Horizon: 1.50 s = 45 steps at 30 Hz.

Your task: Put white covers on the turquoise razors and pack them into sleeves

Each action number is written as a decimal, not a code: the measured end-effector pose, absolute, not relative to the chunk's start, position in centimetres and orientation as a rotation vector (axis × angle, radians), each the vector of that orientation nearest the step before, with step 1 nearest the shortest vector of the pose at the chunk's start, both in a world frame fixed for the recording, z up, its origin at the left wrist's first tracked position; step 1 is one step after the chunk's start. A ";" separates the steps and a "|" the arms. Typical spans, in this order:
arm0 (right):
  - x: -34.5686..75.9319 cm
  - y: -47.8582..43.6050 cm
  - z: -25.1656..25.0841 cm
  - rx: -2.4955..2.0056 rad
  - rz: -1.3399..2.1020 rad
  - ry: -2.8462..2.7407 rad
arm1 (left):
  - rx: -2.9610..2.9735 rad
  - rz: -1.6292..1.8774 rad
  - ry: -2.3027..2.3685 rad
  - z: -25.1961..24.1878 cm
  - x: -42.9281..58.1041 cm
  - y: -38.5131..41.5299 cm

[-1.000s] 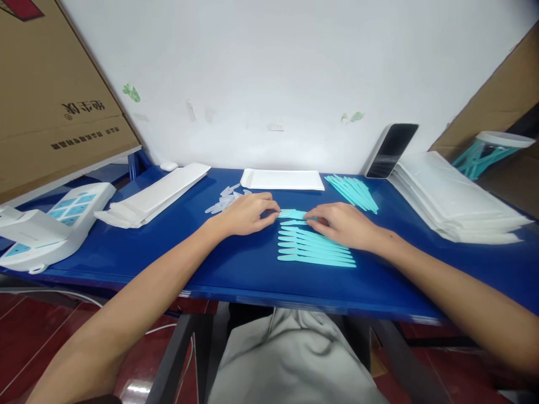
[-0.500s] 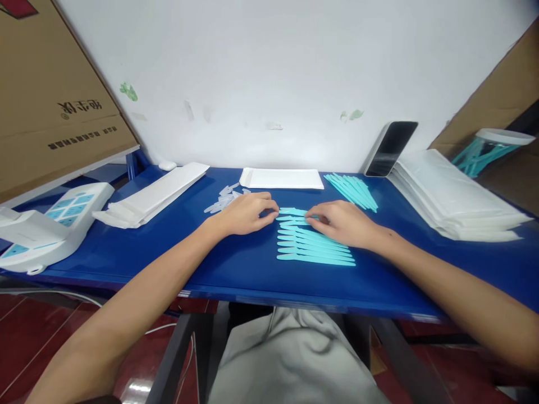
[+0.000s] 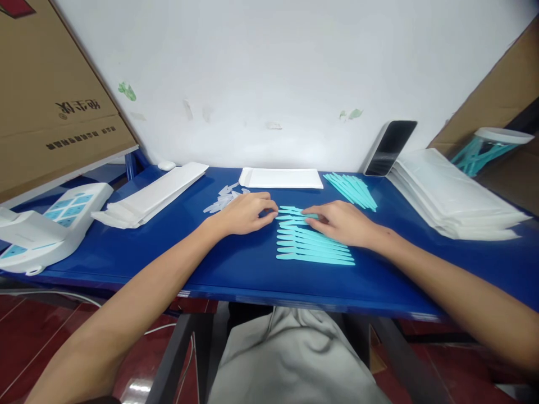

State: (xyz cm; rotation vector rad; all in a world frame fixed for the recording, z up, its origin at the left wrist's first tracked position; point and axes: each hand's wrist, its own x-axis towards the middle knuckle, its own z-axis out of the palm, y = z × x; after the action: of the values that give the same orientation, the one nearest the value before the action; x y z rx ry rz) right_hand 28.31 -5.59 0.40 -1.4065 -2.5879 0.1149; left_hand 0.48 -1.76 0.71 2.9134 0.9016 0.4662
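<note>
Several slim teal eyebrow razors (image 3: 315,259) lie side by side in a row on the blue table, their narrow ends to the left. My left hand (image 3: 251,213) is closed in a pinch at the left end of a razor near the top of the row. My right hand (image 3: 341,221) reaches over the row from the right, thumb and index finger on that razor's body; its palm hides part of the row. Small translucent plastic pieces (image 3: 225,199) lie in a loose heap behind my left hand. More teal razors (image 3: 351,189) are piled behind my right hand.
A flat white packet (image 3: 281,178) lies by the wall. White paper sleeves (image 3: 155,193) and a white device with blue keys (image 3: 69,207) are left. A phone (image 3: 391,148), stacked white packets (image 3: 455,193) and a lidded jar (image 3: 484,148) are right. The table edge (image 3: 269,297) runs near my body.
The fingers of my right hand have shifted slightly left and opened a little around the razor. My left hand stays almost in place.
</note>
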 end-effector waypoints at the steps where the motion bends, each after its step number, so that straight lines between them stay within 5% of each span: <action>1: 28.3 -5.6 0.4 -1.399 0.120 -2.587 | 2.913 0.466 0.901 0.7 0.5 -1.8; 45: 28.2 -5.6 -0.1 -1.049 0.094 -2.684 | 2.882 0.376 0.863 0.7 0.6 -2.3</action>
State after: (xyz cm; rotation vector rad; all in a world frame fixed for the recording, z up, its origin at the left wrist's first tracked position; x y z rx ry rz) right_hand 28.24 -5.59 -0.07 -1.0488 -2.6840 0.0943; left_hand 0.55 -2.34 0.66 2.8818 0.8631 0.3759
